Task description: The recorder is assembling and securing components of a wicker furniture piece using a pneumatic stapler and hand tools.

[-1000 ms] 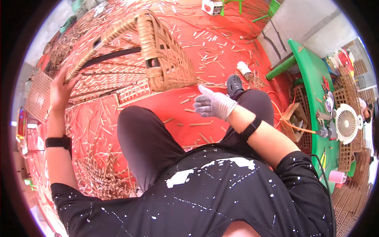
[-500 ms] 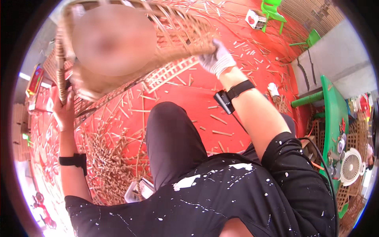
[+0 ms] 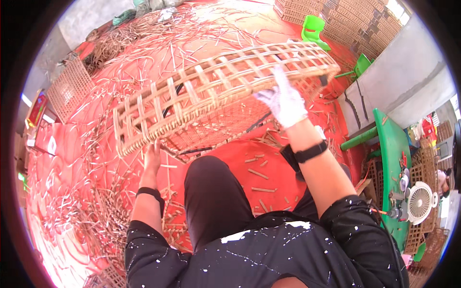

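A large woven cane basket (image 3: 211,91) with an open lattice side is tilted on its side in front of me, above my knees. My left hand (image 3: 151,158), bare, grips its braided rim near the lower left corner; some of the fingers are hidden behind the weave. Farther right, my right hand (image 3: 287,104) wears a white glove and holds the basket's long edge, one finger stretched across the lattice and the others lower down. Slight blur softens the gloved fingers. Dark strips run along the inside of the basket.
Cane offcuts and loose strips litter the red floor (image 3: 158,221). At right stands a green table (image 3: 391,158) with tools and a white fan (image 3: 420,202). A green chair (image 3: 313,31) and stacked woven panels (image 3: 357,24) are at the back; another panel (image 3: 70,89) leans at left.
The basket has swung right and turned, so its lattice side now faces up. My left hand has moved right and down with it; the gloved right hand has shifted along its edge.
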A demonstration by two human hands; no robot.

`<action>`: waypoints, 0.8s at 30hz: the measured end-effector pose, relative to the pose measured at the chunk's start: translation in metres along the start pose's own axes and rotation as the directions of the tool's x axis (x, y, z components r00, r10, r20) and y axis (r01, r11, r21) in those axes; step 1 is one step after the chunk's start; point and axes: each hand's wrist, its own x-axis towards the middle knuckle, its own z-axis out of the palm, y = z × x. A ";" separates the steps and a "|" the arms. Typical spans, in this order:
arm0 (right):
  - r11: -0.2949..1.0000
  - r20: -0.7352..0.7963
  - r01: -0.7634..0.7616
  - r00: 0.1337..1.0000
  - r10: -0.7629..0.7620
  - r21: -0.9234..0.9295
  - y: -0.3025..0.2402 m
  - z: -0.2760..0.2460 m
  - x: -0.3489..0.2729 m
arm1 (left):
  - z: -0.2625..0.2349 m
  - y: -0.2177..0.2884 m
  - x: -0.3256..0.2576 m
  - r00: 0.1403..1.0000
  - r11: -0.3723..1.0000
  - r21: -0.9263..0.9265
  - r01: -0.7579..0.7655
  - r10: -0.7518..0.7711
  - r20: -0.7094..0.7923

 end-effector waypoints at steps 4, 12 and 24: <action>0.995 -0.181 0.097 0.978 -0.099 -0.021 -0.006 -0.013 -0.029 | 0.030 0.049 -0.016 0.990 0.990 0.037 0.138 -0.139 0.025; 1.000 -0.083 0.027 0.996 -0.028 -0.015 0.004 -0.034 -0.047 | -0.039 0.137 -0.094 0.986 0.984 -0.070 -0.163 0.165 0.027; 0.962 0.005 0.152 0.988 -0.155 -0.229 0.010 -0.036 -0.129 | 0.008 0.350 -0.113 0.512 0.373 0.419 -0.828 0.807 0.294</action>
